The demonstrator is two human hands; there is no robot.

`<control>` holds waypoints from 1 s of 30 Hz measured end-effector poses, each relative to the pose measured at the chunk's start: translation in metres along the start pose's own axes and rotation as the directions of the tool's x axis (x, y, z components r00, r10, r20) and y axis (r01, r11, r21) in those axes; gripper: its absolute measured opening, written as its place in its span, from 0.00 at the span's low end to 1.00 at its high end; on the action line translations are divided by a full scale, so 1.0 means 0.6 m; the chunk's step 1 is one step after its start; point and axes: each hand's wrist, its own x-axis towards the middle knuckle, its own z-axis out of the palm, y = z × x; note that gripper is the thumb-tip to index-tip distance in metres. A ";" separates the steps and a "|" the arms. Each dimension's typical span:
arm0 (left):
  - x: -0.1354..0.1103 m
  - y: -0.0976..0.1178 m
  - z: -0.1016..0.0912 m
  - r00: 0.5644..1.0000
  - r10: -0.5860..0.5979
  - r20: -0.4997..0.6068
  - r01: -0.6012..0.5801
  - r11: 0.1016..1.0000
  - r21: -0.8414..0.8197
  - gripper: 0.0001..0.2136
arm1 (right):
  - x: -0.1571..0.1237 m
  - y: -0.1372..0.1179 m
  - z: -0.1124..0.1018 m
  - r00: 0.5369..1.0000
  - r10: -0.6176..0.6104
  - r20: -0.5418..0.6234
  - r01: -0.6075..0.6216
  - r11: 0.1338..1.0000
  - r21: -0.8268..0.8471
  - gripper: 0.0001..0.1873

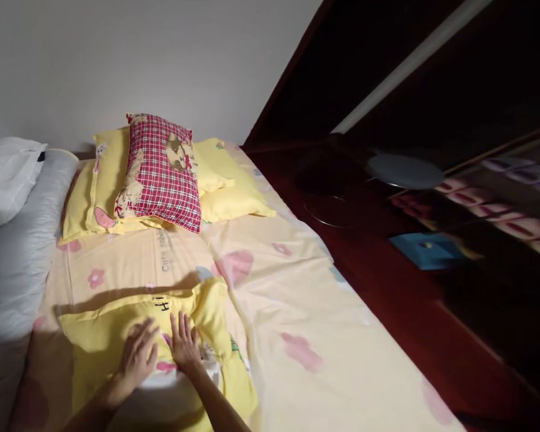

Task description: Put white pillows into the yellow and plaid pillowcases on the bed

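A yellow pillowcase point(99, 336) with "Hi" printed near its far edge lies on the bed in front of me. Its right side is bunched up in folds, and something white shows at the near side under my wrists. My right hand point(184, 343) lies on the fabric with its fingers stretched out. Just left of it, my left hand point(138, 351) is over the same cloth, fingers apart and slightly bent, a little blurred. Neither hand grips anything. Whether the left palm touches the cloth is hard to tell.
A red plaid cushion point(162, 168) rests on several yellow pillows point(238, 186) by the wall. The bed sheet point(342, 348) is cream with pink shapes. At left lie a grey roll point(22, 270) and a white bag point(9, 180). Right of the bed are a stool point(405, 171) and a blue box point(425, 251).
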 end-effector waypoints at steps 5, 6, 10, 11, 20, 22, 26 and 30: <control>-0.019 -0.071 0.007 0.912 -0.230 -0.340 0.307 0.932 0.195 0.28 | 0.000 -0.024 0.030 0.997 -0.078 0.023 0.080 0.992 -0.101 0.34; -0.030 -0.086 0.027 0.899 -0.265 -0.348 0.352 0.911 0.213 0.28 | 0.000 -0.015 0.029 0.994 -0.103 0.027 0.105 0.989 -0.104 0.33; -0.064 -0.137 0.129 0.905 -0.360 -0.226 0.409 0.883 0.233 0.29 | 0.000 0.031 0.060 0.986 -0.034 0.162 0.057 0.989 -0.136 0.31; -0.066 -0.147 0.145 0.914 -0.360 -0.188 0.397 0.888 0.230 0.29 | 0.004 0.039 0.070 0.981 -0.001 0.192 0.030 0.988 -0.150 0.31; 0.044 -0.134 0.036 0.920 -0.293 -0.259 0.338 0.928 0.153 0.17 | 0.105 -0.053 0.008 0.959 -0.074 0.273 0.100 0.992 -0.082 0.27; 0.057 -0.131 0.029 0.912 -0.191 -0.362 0.267 0.948 0.173 0.18 | 0.104 -0.087 0.017 0.908 -0.259 0.328 0.276 0.961 -0.003 0.29; -0.016 -0.216 0.042 0.928 -0.070 -0.365 0.197 0.926 0.323 0.21 | 0.124 -0.032 0.025 0.724 -0.502 0.473 0.443 0.864 0.238 0.31; -0.156 -0.355 0.027 0.849 -0.376 -0.370 0.485 0.833 0.267 0.21 | 0.178 0.145 -0.048 0.936 0.239 0.258 -0.324 0.872 0.368 0.27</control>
